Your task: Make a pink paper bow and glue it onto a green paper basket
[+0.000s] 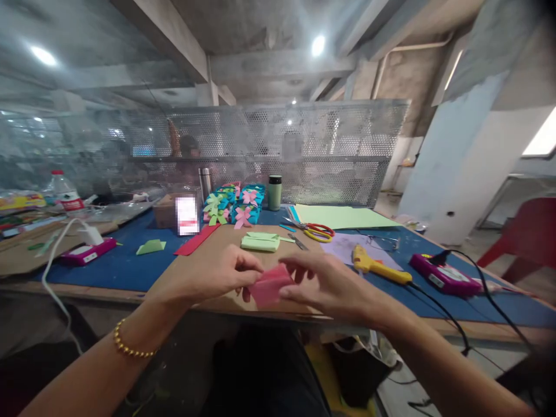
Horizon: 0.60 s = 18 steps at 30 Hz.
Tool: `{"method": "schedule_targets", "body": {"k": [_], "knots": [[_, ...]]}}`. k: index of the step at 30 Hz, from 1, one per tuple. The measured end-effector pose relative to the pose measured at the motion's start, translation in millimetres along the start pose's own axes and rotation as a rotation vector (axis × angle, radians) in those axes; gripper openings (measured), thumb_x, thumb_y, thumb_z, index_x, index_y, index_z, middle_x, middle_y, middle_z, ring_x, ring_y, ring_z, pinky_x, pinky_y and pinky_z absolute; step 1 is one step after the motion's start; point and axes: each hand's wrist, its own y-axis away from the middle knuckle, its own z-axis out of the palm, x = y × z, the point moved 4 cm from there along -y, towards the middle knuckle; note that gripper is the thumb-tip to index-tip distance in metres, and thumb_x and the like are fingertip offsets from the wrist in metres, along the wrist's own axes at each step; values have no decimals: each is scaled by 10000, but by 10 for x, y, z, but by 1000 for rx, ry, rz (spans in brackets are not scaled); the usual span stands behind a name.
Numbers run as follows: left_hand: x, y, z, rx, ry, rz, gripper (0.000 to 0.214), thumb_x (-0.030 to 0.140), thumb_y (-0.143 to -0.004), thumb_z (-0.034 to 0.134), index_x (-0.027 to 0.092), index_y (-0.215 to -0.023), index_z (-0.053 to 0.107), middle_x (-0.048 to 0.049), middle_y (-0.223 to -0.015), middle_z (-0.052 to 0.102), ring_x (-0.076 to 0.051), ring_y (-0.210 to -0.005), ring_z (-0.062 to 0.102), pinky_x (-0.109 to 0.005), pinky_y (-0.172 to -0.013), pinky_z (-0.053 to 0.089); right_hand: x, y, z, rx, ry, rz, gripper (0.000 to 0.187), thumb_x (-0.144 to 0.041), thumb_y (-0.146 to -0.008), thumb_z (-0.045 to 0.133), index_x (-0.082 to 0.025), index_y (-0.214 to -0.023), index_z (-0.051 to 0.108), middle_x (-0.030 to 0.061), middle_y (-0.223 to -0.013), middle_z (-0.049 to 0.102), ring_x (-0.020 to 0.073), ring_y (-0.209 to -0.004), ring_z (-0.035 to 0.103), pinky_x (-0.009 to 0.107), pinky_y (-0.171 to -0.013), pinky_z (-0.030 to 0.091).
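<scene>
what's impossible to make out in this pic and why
- Head view: far side of the pink paper, turned away from the camera.
- Head view: what the bright rectangle shows, pixelated over.
- Head view: details beyond the perforated panel, obscured by its mesh.
- Head view: lettering on the bottle, too small and blurred.
- Head view: rest of the red chair, cut by the right edge.

**Around the tabletop [119,271]**

A green flask [274,196] and a steel flask [205,181] stand before the mesh screen [321,136], a red-capped bottle [66,194] far left. A power strip [90,253] lies left, a second strip [452,279] right, with a black plug [439,258]. A red chair [523,240] stands beyond.
</scene>
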Motion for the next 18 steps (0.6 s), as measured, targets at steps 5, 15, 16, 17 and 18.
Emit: {"method": "schedule_targets", "body": {"k": [5, 15, 16, 17, 18], "knots": [[-32, 41, 80, 153, 355, 19, 346, 465, -921, 607, 140, -975, 713, -22, -694, 660, -130, -593, 613, -245, -608, 484, 62, -111, 212, 92, -237, 89, 339, -430, -910, 586, -197, -665, 562, -42, -568, 525, 103, -508, 503, 212, -480, 392], [-302, -102, 787, 531, 989, 42, 339, 403, -730, 823, 83, -753, 712, -69, -679, 702, -110, -532, 615, -218, -566, 477, 242, 4, 405, 245, -213, 257, 536, -624, -936, 472, -216, -590, 496, -42, -451, 523, 99, -366, 511, 206, -362, 397], [-321, -96, 767, 548, 988, 29, 350, 410, -707, 836, 85, -730, 710, -66, -663, 699, -114, -525, 613, -221, -560, 480, 290, 0, 335, 234, -166, 267, 559, -628, -951, 452, -209, -586, 516, -36, -448, 531, 99, -367, 517, 207, -364, 403], [-347, -79, 734, 560, 982, 10, 362, 420, -685, 849, 88, -716, 707, -61, -652, 696, -113, -515, 607, -224, -551, 482, 361, -21, 230, 235, -107, 282, 566, -608, -977, 429, -197, -605, 548, -25, -469, 557, 102, -390, 538, 211, -388, 428], [-380, -54, 695, 568, 975, -12, 373, 428, -663, 861, 93, -714, 706, -55, -647, 695, -112, -505, 598, -227, -543, 485, 454, -60, 96, 247, -35, 305, 547, -568, -1006, 415, -180, -663, 592, -12, -522, 599, 106, -430, 570, 219, -428, 464]]}}
